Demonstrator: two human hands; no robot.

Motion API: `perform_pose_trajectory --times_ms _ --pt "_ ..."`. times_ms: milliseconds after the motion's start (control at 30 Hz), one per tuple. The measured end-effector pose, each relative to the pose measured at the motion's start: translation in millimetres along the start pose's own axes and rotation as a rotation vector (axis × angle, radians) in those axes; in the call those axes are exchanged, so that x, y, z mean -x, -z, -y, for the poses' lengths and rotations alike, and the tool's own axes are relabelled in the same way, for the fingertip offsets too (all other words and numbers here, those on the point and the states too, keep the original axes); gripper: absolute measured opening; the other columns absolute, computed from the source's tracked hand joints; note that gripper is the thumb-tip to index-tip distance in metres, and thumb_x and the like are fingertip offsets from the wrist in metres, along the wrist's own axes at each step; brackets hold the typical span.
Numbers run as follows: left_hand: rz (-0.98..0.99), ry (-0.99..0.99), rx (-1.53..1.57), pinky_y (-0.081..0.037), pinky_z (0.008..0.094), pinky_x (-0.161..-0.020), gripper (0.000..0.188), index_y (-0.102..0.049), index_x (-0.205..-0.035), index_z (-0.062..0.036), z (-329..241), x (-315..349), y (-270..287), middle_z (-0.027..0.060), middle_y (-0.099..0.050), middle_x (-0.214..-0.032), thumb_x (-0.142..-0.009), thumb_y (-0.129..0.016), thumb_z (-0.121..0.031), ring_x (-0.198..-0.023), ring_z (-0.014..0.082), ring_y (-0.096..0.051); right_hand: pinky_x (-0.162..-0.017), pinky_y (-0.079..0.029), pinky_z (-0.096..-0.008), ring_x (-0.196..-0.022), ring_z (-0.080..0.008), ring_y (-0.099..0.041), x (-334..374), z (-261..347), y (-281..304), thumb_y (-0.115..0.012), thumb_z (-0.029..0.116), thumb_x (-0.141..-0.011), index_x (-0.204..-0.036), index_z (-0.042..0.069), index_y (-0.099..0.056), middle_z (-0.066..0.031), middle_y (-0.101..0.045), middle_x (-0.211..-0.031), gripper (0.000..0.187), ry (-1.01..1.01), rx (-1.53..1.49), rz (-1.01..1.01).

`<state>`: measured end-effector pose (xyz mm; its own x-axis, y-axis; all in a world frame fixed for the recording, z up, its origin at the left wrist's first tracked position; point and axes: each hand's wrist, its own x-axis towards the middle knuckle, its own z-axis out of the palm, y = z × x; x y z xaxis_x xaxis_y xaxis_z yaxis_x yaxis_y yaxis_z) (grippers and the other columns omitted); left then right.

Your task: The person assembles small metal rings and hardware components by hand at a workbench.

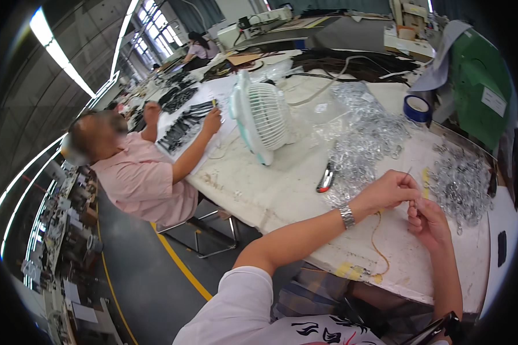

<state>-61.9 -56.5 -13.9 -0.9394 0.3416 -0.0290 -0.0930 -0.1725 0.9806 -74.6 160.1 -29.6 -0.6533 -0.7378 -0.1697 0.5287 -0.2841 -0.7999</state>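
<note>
My left hand point(392, 188), with a metal-band watch point(346, 216) on its wrist, is closed in a pinch above the white table. My right hand point(430, 223) is closed too, its fingertips meeting the left ones. What they pinch is too small to make out; a thin sliver pokes up beside the left fingers. An orange-yellow cord point(375, 241) runs from beneath my left hand down to the table's near edge. Just right of my hands lies a heap of small shiny metal pieces point(460, 184). A larger heap of clear and silvery pieces point(368, 141) spreads beyond my left hand.
Left of my hand lies a red-and-black handled cutter point(326, 177). A white fan point(259, 118) stands mid-table. A blue tape roll point(416, 108) and a green container point(480, 86) are at the right. Across the table, a person in pink point(147, 172) handles dark strips point(184, 127).
</note>
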Motion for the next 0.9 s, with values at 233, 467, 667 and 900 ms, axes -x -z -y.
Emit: perform_pose_trajectory --times_ms 233,467,667,900 --pt "-0.25 -0.347 -0.363 -0.046 0.0285 -0.055 0.009 -0.061 -0.079 0.001 25.1 -6.9 -9.6 0.0053 -0.064 -0.07 -0.084 -0.066 -0.005 -0.059 0.0102 -0.056 -0.057 -0.046 -0.0207 -0.063 -0.0058 -0.057 -0.5 7.6 -23.6 -0.057 0.015 -0.101 -0.11 0.003 -0.064 0.0001 -0.066 -0.084 0.016 0.034 0.618 -0.128" --pt "-0.339 -0.502 -0.456 -0.042 0.0282 -0.052 0.007 -0.059 -0.083 0.0007 24.4 -7.4 -14.2 0.0053 -0.058 -0.067 -0.086 -0.062 -0.005 -0.056 0.0098 -0.053 -0.052 -0.035 -0.0209 -0.06 -0.003 -0.044 -4.4 -15.3 -27.8 -0.051 0.013 -0.106 -0.101 0.004 -0.062 0.0047 -0.052 -0.075 0.015 0.302 0.967 -0.35" --pt "-0.219 -0.179 0.258 -0.03 0.0212 -0.041 0.007 -0.064 -0.094 -0.0025 6.1 -4.6 6.9 -0.0009 -0.06 -0.069 -0.09 -0.059 -0.005 -0.046 0.0031 -0.045 -0.05 -0.033 -0.0205 -0.058 -0.0027 -0.037 -1.5 -8.1 -28.6 -0.049 0.015 -0.108 -0.094 0.006 -0.056 0.0058 -0.044 -0.071 0.019 0.326 0.975 -0.394" --pt "-0.324 -0.291 -0.359 -0.047 0.0285 -0.055 0.022 -0.065 -0.109 0.0017 15.5 -10.2 22.2 0.006 -0.067 -0.073 -0.091 -0.058 -0.008 -0.061 0.011 -0.062 -0.046 -0.03 -0.0203 -0.053 -0.0021 -0.036 6.0 11.9 -24.4 -0.052 0.024 -0.107 -0.098 0.008 -0.056 0.0062 -0.044 -0.07 0.019 0.218 0.587 -0.163"
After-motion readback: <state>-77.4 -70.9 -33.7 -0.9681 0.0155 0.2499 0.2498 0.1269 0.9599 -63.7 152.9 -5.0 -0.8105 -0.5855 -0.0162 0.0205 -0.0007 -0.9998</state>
